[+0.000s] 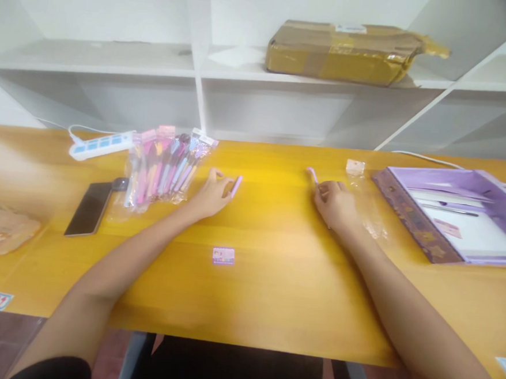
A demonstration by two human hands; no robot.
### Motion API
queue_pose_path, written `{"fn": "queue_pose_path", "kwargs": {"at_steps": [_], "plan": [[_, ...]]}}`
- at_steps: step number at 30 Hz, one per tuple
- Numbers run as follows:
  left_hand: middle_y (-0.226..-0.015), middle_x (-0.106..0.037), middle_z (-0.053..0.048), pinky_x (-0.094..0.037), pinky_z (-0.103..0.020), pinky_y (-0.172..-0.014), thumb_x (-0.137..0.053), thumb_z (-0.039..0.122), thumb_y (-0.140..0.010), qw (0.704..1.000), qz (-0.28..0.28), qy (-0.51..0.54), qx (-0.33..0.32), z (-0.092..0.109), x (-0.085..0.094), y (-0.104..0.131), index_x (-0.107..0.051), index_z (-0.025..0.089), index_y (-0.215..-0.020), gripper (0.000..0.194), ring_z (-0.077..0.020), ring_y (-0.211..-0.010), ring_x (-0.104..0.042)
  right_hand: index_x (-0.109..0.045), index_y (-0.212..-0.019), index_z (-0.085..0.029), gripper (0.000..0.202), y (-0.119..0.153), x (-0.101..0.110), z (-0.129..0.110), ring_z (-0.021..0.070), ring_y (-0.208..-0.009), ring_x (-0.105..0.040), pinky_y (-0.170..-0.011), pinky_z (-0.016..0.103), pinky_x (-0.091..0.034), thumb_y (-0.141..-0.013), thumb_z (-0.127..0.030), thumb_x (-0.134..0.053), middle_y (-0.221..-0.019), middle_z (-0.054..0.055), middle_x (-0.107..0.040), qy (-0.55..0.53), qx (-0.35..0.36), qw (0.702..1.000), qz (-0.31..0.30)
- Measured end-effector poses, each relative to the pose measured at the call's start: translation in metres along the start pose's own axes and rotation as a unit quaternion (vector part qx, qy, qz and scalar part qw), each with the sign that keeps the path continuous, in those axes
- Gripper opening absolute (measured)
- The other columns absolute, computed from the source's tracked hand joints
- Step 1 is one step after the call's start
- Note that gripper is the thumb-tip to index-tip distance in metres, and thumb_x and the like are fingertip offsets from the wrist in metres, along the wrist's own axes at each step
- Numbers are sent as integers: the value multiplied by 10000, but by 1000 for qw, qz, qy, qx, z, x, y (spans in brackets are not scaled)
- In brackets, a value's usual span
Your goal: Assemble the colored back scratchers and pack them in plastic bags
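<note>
My left hand (212, 197) is over the middle of the table, its thumb and fingers closed on a short lilac stick that looks like a pen cap (236, 186). To the right, my right hand (336, 206) grips a slim lilac pen-like piece (312, 175), whose upper end sticks out past the fingers; the rest is hidden in the hand. Between my forearms lies a small printed purple card (223, 256). Beside my right hand is a clear plastic bag (371, 206) with a pink header. Several bagged, colourful pens (163, 166) lie left of my left hand.
At the left are a white power strip (102, 146), a dark phone (89, 208) and a crumpled orange bag (1, 229). A purple box (426, 225) holding papers and a pen stands at the right. A taped cardboard box (344, 51) rests on the shelf behind.
</note>
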State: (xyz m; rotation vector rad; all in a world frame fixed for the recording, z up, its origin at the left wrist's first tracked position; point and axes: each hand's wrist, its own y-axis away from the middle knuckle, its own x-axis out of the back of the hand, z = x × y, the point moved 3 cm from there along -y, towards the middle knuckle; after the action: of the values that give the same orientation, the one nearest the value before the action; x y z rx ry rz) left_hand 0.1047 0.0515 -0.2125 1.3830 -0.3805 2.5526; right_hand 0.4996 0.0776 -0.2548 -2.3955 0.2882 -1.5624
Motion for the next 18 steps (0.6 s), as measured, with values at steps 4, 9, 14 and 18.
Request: {"fn": "queue_pose_path", "kwargs": {"at_steps": [4,9,14,18], "plan": [[-1417,-523,-194,-546,-499,-1112,-581,218,-1008,993,62,-98,-16,-15,19,-5,-676,147,-1356,368,-292,-1084,-672,-685,-1197,-129,313,-1,5,3,282,-881,-702,-853,420,-563,-1000,-295,-508,-1073,195,-751,-15,1,1000,25],[-1330,-583,-241,-474,-586,-1139,-540,168,-991,959,114,-258,-8,-34,50,-9,-702,133,-1306,356,-433,-1325,-529,-741,-1174,-139,371,5,8,-14,321,-1028,-683,-868,419,-534,-1065,-323,-437,-1153,208,-713,83,38,996,-5],[-1350,-573,-252,-477,-607,-1094,-516,244,-1030,944,114,-303,58,-51,71,-10,-652,134,-1355,369,-468,-1323,-526,-705,-1265,-159,384,9,5,-24,315,-1060,-683,-795,381,-505,-1038,-413,-527,-1197,176,-701,103,53,993,-39],[-1369,-571,-266,-514,-559,-1058,-558,267,-1025,948,88,-286,106,-62,74,-11,-568,113,-1433,436,-450,-1277,-590,-700,-1263,-145,396,7,1,-15,306,-978,-689,-789,395,-501,-1039,-403,-501,-1189,191,-710,100,20,994,-34]]}}
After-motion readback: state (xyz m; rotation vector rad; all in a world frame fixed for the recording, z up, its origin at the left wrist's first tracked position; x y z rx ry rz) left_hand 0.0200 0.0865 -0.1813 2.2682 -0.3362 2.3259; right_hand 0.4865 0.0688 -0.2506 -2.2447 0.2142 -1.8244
